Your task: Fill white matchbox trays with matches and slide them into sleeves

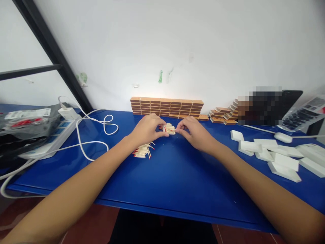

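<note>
My left hand (pixel 149 127) is closed on a small white matchbox tray (pixel 166 130) filled with matches, thumb at the near side and fingers behind. Red match heads show at the tray's left end, and pale sticks point right. My right hand (pixel 193 132) is at the tray's right end, thumb and fingers pinched together by the stick ends. Whether anything is between those fingertips is hidden. A loose pile of red-tipped matches (pixel 142 150) lies on the blue table (pixel 162 183) below my left wrist, partly covered by it.
Stacked matchboxes (pixel 167 106) line the wall. Tilted matchbox sleeves (pixel 220 115) stand right of them, near a dark device (pixel 289 105). White matchbox trays (pixel 284 161) lie scattered at right. At left are a power strip (pixel 59 134), a white cable (pixel 78 135) and plastic bags (pixel 30 125).
</note>
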`<state>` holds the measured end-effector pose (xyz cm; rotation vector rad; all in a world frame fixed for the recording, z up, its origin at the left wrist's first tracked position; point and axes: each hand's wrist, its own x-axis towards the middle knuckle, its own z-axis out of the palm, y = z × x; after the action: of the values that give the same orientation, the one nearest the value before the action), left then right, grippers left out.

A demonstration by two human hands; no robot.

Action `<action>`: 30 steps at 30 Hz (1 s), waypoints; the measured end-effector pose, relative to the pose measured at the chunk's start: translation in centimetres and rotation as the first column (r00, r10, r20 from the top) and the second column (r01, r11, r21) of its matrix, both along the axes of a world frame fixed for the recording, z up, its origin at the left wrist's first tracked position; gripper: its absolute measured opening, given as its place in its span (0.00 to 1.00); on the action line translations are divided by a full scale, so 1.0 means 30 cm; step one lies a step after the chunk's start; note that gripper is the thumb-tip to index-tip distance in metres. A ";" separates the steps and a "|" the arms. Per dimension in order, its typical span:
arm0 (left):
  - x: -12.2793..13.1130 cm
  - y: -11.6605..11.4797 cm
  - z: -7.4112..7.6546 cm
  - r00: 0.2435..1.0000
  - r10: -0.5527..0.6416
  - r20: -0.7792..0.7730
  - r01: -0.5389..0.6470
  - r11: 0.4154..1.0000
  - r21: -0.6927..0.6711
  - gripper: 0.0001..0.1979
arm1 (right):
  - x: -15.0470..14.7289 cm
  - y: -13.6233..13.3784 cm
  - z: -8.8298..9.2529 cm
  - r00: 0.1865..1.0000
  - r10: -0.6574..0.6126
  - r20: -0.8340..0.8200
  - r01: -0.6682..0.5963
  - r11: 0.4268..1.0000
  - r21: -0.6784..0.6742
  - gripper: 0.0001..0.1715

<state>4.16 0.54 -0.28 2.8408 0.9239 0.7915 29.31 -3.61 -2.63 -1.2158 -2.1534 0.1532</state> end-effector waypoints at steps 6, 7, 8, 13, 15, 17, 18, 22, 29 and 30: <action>0.015 -0.014 -0.003 0.995 -0.083 0.045 0.084 0.996 -0.017 0.17 | -0.026 -0.020 0.000 1.000 0.030 -0.002 -0.030 1.000 0.009 0.09; 0.012 -0.011 -0.001 0.996 -0.077 0.047 0.078 0.997 -0.017 0.17 | -0.025 -0.020 -0.001 1.000 0.024 -0.011 -0.024 1.000 0.019 0.09; 0.008 -0.006 0.002 0.997 -0.063 0.050 0.064 0.998 -0.017 0.17 | -0.023 -0.017 -0.003 1.000 0.015 -0.023 -0.014 0.999 0.033 0.09; -0.026 0.031 0.015 0.996 0.058 0.071 -0.059 0.998 0.022 0.16 | -0.015 0.019 -0.028 0.999 -0.006 -0.051 0.010 0.996 0.085 0.09; -0.041 0.047 0.018 0.993 0.097 0.068 -0.100 0.994 0.040 0.15 | -0.020 0.033 -0.044 1.000 0.021 -0.016 -0.020 0.997 0.079 0.11; -0.052 0.059 0.021 0.989 0.130 0.069 -0.134 0.990 0.049 0.14 | -0.029 0.043 -0.060 0.999 0.035 0.033 -0.037 0.998 0.046 0.14; -0.056 0.062 0.022 0.987 0.143 0.070 -0.146 0.988 0.051 0.13 | -0.033 0.045 -0.066 0.998 0.036 0.056 -0.038 0.999 0.028 0.15; -0.060 0.064 0.024 0.985 0.158 0.065 -0.162 0.985 0.059 0.13 | -0.046 0.050 -0.076 0.996 0.037 0.084 -0.038 0.999 0.008 0.12; -0.052 0.053 0.030 0.986 0.163 0.032 -0.165 0.983 0.079 0.14 | -0.041 0.050 -0.070 0.996 0.040 0.079 -0.038 0.999 -0.030 0.06; -0.052 0.052 0.030 0.986 0.162 0.027 -0.164 0.983 0.081 0.14 | -0.038 0.046 -0.068 0.996 0.038 0.081 -0.034 0.999 -0.043 0.06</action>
<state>2.61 2.11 0.62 2.8487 1.1597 0.8940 28.17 -2.22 -4.68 -1.2264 -2.2540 0.1665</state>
